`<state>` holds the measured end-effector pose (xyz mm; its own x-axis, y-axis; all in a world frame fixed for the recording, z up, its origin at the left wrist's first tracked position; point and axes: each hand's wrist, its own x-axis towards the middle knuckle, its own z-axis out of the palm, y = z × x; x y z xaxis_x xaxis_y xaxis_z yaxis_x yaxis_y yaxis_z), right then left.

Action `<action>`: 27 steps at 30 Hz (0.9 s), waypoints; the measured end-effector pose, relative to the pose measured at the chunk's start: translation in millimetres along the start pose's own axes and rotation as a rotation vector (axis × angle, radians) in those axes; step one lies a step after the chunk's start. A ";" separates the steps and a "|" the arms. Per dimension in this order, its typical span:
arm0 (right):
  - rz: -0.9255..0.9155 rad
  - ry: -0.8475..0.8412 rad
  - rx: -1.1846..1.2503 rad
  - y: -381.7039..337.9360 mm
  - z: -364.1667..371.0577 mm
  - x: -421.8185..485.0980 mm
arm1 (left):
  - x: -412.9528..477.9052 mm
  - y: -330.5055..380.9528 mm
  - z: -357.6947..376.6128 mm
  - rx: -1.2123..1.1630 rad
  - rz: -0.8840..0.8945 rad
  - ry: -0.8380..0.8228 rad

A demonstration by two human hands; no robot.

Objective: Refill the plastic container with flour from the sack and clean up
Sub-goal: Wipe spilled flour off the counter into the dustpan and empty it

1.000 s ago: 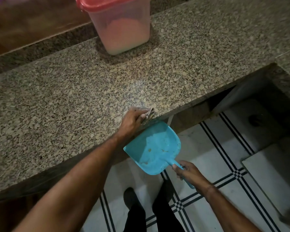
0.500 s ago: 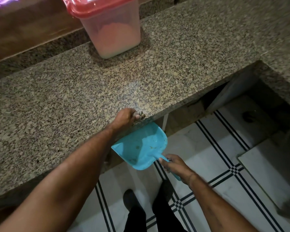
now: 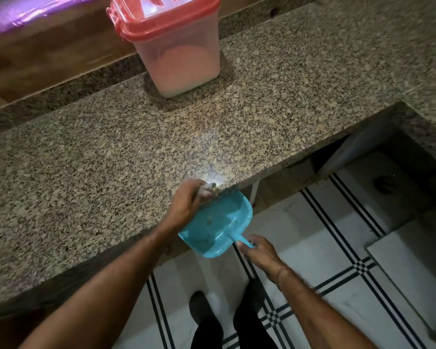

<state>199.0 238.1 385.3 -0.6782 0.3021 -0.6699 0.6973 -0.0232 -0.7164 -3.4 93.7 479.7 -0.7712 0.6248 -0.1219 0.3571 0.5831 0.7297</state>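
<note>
Left hand [image 3: 186, 207] nearer dustpan [image 3: 220, 224] — mouth counterward.

Red lid [image 3: 161, 18] of the plastic container [image 3: 184, 61] is getting cut off by the top edge, centre-left. Purple sheet [image 3: 23, 13], upper left, is blurring & running out of frame. Mid-frame, left hand [image 3: 186, 206] is curling round a small greyish thing [image 3: 208, 188] at the counter [image 3: 98, 159] edge, too blurred to ID, & covering the blue dustpan [image 3: 222, 222]'s upper-left corner. Right hand [image 3: 261, 253] is hiding the handle end.
</note>
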 end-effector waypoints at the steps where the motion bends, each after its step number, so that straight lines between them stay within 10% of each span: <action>1: 0.004 0.004 -0.011 1.5 -0.3 0.8 | 6.4 0.0 -7.6 -0.138 -0.060 0.056; 15: 0.002 0.017 -0.016 15.3 -9.4 1.1 | 24.0 -30.7 3.4 0.441 0.215 -0.136; 27: 0.003 0.016 0.016 16.7 -4.7 -8.2 | -17.1 -24.5 32.5 0.355 0.165 -0.039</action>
<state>217.3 239.7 379.8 -0.6725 0.3174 -0.6685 0.6952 -0.0389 -0.7178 18.2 85.6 442.0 -0.6700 0.7405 -0.0529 0.6400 0.6122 0.4643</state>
